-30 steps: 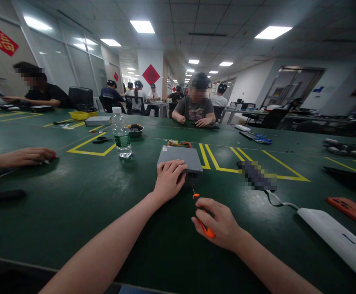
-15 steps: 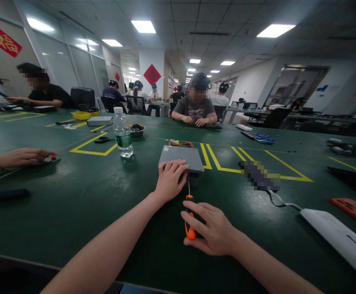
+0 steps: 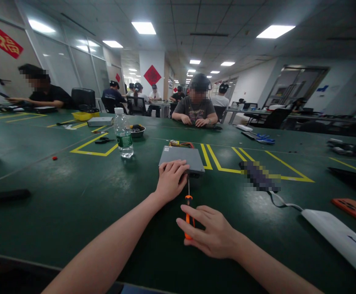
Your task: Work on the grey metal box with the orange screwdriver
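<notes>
A grey computer power supply (image 3: 182, 156) lies on the green table with its coloured wires at the far side. My left hand (image 3: 172, 177) is closed over its near left corner, fingers on top and the thumb side at the front face. Between the thumb and fingers of my right hand (image 3: 208, 230) is the orange handle of a screwdriver (image 3: 189, 204). Its thin shaft points away from me to the power supply's front face, beside the black socket. Whether the tip sits in a screw is too small to tell.
A water bottle (image 3: 123, 134) stands left of the power supply, near a metal bowl (image 3: 138, 130). On the right lie a white power bank (image 3: 337, 241) with a cable and an orange phone (image 3: 354, 212). A person (image 3: 196, 106) sits across the table. A small red object (image 3: 54, 158) lies leftward.
My right fingers have shifted around the screwdriver handle, which looks turned and slightly tilted. The other person's hand at the left has withdrawn from the red object. My left hand stays put.
</notes>
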The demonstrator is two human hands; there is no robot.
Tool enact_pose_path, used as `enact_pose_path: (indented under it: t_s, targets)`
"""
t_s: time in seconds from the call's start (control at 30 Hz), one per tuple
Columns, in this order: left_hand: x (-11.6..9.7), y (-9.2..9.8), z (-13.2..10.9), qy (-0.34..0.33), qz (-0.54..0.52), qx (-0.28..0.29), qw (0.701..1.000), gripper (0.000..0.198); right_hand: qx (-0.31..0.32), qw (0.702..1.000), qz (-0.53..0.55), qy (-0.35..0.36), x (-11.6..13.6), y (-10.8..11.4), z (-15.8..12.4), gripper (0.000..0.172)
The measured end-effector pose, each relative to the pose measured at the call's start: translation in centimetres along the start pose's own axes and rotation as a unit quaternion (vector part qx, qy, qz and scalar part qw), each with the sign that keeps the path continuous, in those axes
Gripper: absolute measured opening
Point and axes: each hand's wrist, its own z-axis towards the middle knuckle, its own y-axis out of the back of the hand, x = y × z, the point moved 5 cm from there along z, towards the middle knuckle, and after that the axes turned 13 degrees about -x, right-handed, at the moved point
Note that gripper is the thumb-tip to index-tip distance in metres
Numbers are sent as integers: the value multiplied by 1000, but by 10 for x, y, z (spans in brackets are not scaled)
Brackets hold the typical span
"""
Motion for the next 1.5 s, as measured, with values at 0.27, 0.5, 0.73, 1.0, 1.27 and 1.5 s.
enact_pose_path:
  t_s: [0.27,0.5,0.73,1.0,1.27,1.5]
  targets:
    - [0,1,0,1,-2,-2,1000,23,-82,997,-1,8,0,-2,-5,18]
    - [0,0,0,-1,6,-2,1000,24,-12,1000,-14,16,3,1,0,30]
    - [0,-1,0,0,5,-5,1000,24,-61,998,4,26,3,-1,-7,18]
    - [0,0,0,0,7,-5,1000,24,-8,1000,-10,26,5,-2,0,28]
    - [-1,1,1,1,8,-4,1000,24,-45,999,-13,25,4,-4,-7,12]
    - [-1,0,0,1,14,-1,1000,24,0,1000,1,-5,1,-2,0,30]
